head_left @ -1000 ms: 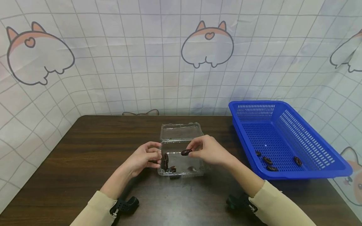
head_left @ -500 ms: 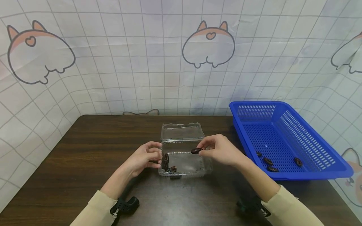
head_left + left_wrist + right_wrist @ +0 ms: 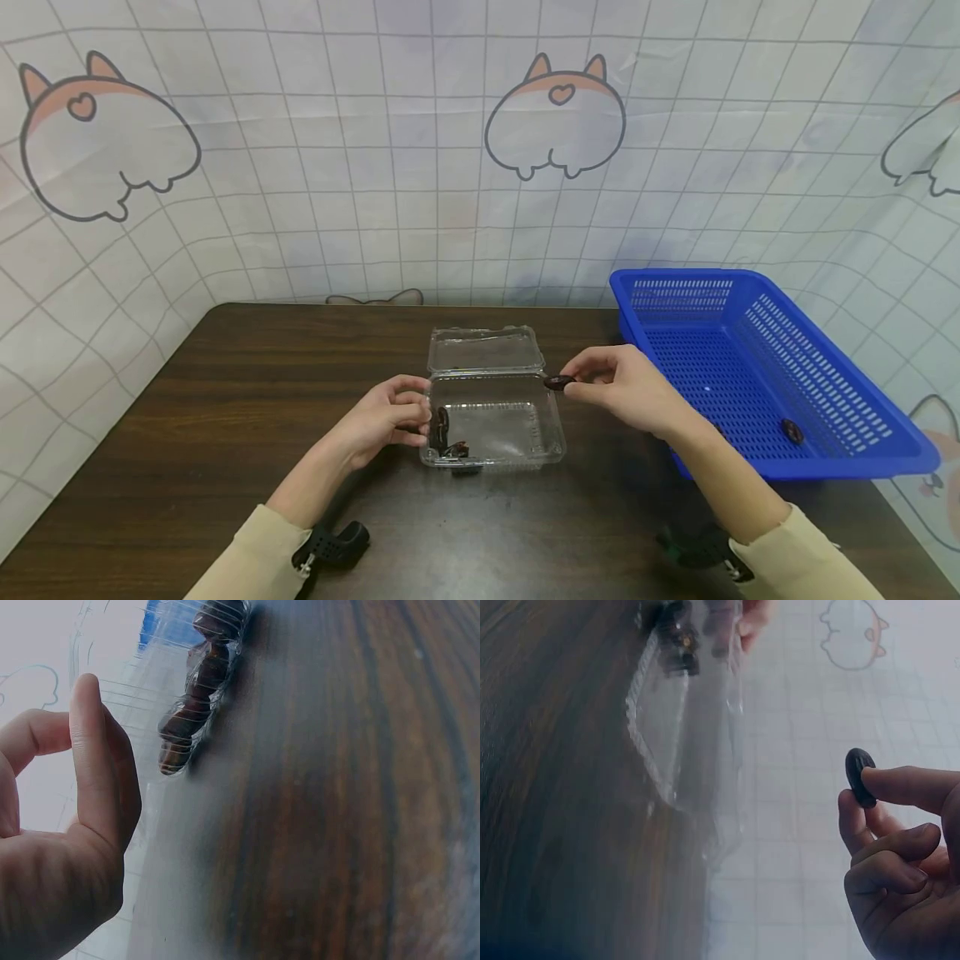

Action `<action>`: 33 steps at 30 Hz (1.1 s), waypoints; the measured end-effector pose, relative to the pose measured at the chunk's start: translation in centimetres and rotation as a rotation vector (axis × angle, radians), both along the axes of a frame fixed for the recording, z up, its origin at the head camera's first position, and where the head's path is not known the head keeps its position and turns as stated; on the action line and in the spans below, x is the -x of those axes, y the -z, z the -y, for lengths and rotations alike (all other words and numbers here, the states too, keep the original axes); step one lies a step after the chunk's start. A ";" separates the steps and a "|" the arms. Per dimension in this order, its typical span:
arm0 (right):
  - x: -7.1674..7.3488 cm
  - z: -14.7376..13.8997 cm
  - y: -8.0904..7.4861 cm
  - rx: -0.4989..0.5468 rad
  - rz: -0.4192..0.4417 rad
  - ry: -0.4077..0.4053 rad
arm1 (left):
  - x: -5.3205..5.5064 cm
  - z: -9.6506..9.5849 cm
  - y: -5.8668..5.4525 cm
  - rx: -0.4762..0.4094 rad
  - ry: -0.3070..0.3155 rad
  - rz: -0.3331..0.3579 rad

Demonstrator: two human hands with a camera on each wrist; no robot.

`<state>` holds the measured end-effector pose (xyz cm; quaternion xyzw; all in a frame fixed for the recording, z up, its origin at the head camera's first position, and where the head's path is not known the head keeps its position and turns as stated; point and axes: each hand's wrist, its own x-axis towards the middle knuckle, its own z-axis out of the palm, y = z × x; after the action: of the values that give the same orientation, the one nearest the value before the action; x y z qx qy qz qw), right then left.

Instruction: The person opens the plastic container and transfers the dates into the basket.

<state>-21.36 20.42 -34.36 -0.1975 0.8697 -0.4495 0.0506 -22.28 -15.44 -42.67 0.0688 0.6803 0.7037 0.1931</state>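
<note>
Right hand point(image 3: 630, 387) pinches date point(image 3: 558, 382) by box rim point(image 3: 517, 461) | left hand point(image 3: 375, 423) relaxed (at opposite edge)

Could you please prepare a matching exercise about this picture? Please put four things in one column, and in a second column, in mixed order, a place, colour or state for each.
Column 1
1. Basket
2. Right hand
3. Box
4. Left hand

Column 2
A. Transparent, its lid open, dark pieces grouped near its left side
B. At the side of the transparent container, pinching no piece
C. Blue, at the right end of the table
D. Pinching one dark oval piece

Right pairs: 1-C, 2-D, 3-A, 4-B
</note>
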 end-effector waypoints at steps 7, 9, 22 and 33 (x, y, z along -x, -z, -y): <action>-0.4 -1.5 -0.6 0.011 0.015 0.068 | 0.0 0.1 0.0 0.003 -0.002 -0.001; -0.6 -1.9 -0.8 0.019 0.016 0.080 | 0.0 0.1 0.0 0.003 -0.002 -0.001; -1.4 -4.6 -1.3 -0.023 -0.001 0.155 | 0.0 0.2 0.0 -0.002 0.001 0.004; -2.1 -8.1 -1.4 -0.037 0.009 0.250 | 0.0 0.1 -0.1 -0.003 0.000 0.002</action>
<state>-19.25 28.48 -32.97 -0.0845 0.8954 -0.4372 0.0019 -22.23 -15.57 -42.60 0.0682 0.6790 0.7048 0.1937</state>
